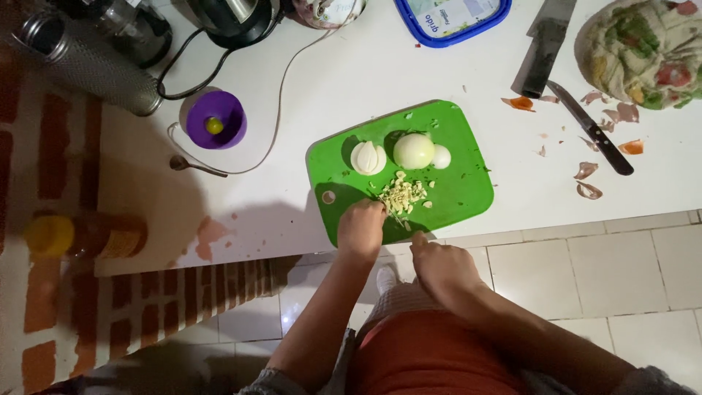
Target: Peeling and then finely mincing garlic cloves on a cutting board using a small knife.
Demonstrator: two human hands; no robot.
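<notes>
A green cutting board [468,197] lies at the near edge of the white counter [351,80]. On it sit a peeled whole onion [414,151], a cut onion piece [368,157], a smaller white piece [442,156] and a pile of chopped onion [404,194]. My left hand [361,224] rests on the board's near edge, fingertips at the pile. My right hand [437,262] is closed just off the board's near edge, apparently on a small knife whose thin dark blade [398,216] reaches the pile.
Right of the board are a black-handled knife [592,129], a cleaver [542,45], onion skins [587,180] and a cloth-covered dish [643,51]. A purple bowl [216,121], spoon [196,167], metal cylinder [88,62], cable and blue-rimmed container [452,22] sit behind. Tiled floor below.
</notes>
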